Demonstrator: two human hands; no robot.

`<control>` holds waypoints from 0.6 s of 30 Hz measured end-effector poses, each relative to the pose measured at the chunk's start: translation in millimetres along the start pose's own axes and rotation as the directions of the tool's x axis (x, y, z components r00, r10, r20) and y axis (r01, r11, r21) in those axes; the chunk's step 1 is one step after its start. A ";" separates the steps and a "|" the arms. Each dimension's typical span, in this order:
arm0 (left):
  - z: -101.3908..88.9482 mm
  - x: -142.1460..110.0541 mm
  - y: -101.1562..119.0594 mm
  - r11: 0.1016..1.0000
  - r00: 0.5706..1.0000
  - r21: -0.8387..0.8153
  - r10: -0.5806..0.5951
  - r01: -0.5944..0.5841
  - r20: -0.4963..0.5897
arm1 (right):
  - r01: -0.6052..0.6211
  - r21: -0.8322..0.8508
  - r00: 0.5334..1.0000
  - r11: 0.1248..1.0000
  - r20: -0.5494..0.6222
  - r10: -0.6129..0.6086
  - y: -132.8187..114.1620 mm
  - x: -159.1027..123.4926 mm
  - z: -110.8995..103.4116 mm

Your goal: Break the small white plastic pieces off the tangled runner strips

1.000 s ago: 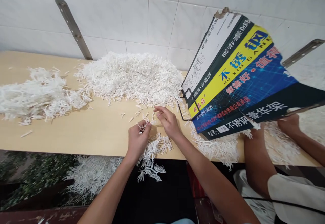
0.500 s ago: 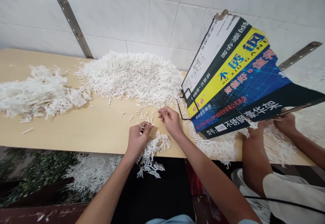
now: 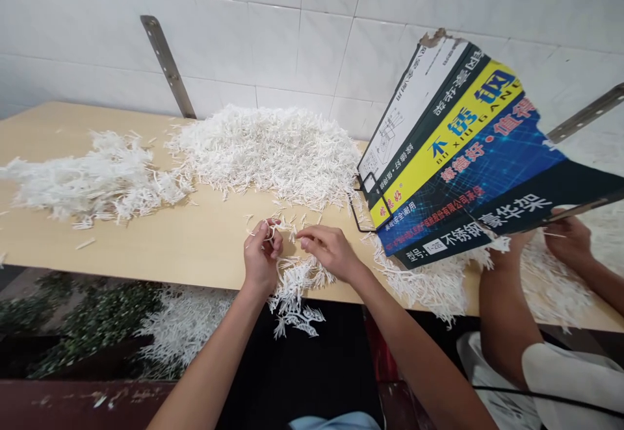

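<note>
My left hand (image 3: 260,258) is closed around a branched white plastic piece (image 3: 273,227), whose thin prongs stick out between finger and thumb. Just to its right, my right hand (image 3: 331,251) has thumb and forefinger pinched together at the prong tips; what lies between them is too small to make out. Below both hands, a clump of branched white plastic pieces (image 3: 295,287) hangs over the table's front edge. Behind them lies a large heap of small white plastic sticks (image 3: 268,151), with a few loose ones scattered nearer my hands.
A looser white pile (image 3: 92,177) lies on the wooden table (image 3: 160,248) at left. On the right a printed cardboard sheet (image 3: 468,151) stands in a black wire holder (image 3: 358,212). Beyond it, another person's hand (image 3: 568,238) works among white pieces. More white pieces (image 3: 188,323) sit below the table.
The view has shifted slightly, so the scene sits further right. My left hand has turned more upright with the white piece, and my right hand has come lower, its fingertips beside the prongs.
</note>
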State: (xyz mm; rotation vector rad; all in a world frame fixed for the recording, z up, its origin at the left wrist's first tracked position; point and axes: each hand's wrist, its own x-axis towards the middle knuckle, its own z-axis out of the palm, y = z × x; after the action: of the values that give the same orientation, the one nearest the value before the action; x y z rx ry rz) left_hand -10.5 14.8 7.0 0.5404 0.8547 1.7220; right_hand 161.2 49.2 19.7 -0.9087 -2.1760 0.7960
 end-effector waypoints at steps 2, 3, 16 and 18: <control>-1.5 0.3 2.9 0.999 1.000 -0.038 -0.030 0.029 -0.009 | 0.029 -0.094 1.000 0.995 0.008 -0.028 -15.9 -13.9 4.6; -2.2 -0.2 4.7 0.998 0.999 -0.047 -0.042 0.041 -0.014 | 0.043 -0.142 0.999 0.989 -0.003 -0.044 -24.9 -22.4 7.2; 20.7 -57.0 31.5 0.964 0.981 -0.184 -0.180 0.191 0.075 | -0.479 0.254 0.859 0.840 -0.061 0.508 -76.6 -84.6 37.6; 21.9 -60.5 32.1 0.964 0.983 -0.193 -0.173 0.183 0.068 | -0.468 0.219 0.869 0.857 -0.062 0.490 -75.3 -87.9 46.4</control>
State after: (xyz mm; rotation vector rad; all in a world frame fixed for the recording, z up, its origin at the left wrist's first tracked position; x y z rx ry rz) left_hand 4.0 -41.5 49.2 0.3602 0.6653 1.5996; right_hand 147.2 -74.7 17.6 -1.3825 -1.7440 1.1407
